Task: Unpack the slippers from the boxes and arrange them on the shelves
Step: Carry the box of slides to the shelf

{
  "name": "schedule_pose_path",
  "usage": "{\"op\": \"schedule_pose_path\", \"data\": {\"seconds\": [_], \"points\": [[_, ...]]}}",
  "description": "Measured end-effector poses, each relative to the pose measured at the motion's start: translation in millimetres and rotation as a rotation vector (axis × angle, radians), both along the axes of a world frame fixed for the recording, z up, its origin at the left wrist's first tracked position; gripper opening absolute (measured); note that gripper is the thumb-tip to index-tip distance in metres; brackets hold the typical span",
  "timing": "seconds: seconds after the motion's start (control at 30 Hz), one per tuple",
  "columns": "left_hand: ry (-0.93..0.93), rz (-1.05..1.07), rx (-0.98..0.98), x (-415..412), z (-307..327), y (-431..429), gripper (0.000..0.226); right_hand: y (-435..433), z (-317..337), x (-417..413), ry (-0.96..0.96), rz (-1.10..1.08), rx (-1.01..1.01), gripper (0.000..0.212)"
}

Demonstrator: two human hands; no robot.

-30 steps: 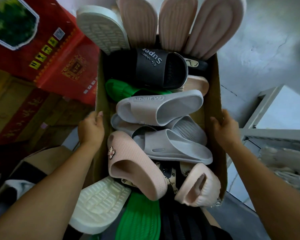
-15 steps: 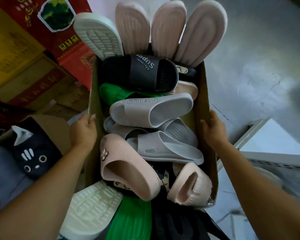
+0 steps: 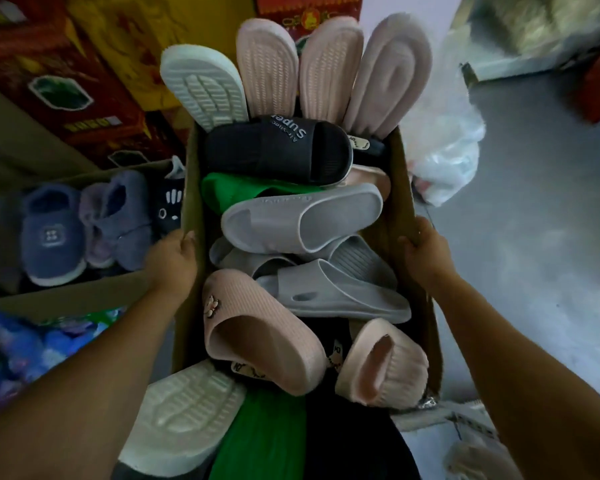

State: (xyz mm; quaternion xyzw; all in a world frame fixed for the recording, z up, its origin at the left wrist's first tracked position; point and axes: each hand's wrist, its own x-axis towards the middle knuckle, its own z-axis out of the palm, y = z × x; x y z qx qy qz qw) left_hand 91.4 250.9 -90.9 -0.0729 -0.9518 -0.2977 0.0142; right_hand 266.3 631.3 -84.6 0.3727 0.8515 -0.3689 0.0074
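A long cardboard box [image 3: 404,174] full of slippers fills the middle of the view. My left hand [image 3: 172,261] grips its left wall and my right hand [image 3: 425,252] grips its right wall. Inside lie a black slipper [image 3: 278,150] marked "Super", a green one [image 3: 232,190], grey slippers [image 3: 302,220], and pink slippers [image 3: 260,337]. Pink soles [image 3: 329,71] and a white sole [image 3: 203,86] stick up past the far end. Another white sole [image 3: 184,414] juts out at the near end.
To the left an open box holds fluffy blue and purple slippers [image 3: 52,233] and a dark cat-face one [image 3: 168,206]. Red and yellow cartons [image 3: 66,64] stand behind. A white plastic bag [image 3: 444,157] lies on the grey floor [image 3: 541,237] at right. A white shelf edge [image 3: 440,417] shows at bottom right.
The view has swung left while both hands keep their grip on the box. The box of fluffy slippers has come into sight, and the white shelf has slid mostly out of frame.
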Motion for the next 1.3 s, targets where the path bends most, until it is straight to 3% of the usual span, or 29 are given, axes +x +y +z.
{"op": "schedule_pose_path", "data": {"seconds": [0.33, 0.67, 0.83, 1.03, 1.3], "points": [[0.072, 0.309, -0.082, 88, 85, -141, 0.037, -107, 64, -28, 0.111, 0.309, 0.083, 0.039], [0.052, 0.753, -0.084, 280, 116, -314, 0.035, -295, 78, -12, 0.225, 0.716, 0.051, 0.037], [0.001, 1.006, -0.039, 378, 110, -367, 0.035, -392, 73, -17, 0.173, 1.011, 0.039, 0.038], [-0.051, 1.366, -0.020, 484, 96, -388, 0.038, -505, 62, -17, 0.157, 1.356, -0.012, 0.041], [-0.101, 1.809, 0.028, 596, 74, -331, 0.032, -617, 49, 14, 0.136, 1.786, -0.043, 0.031]]}}
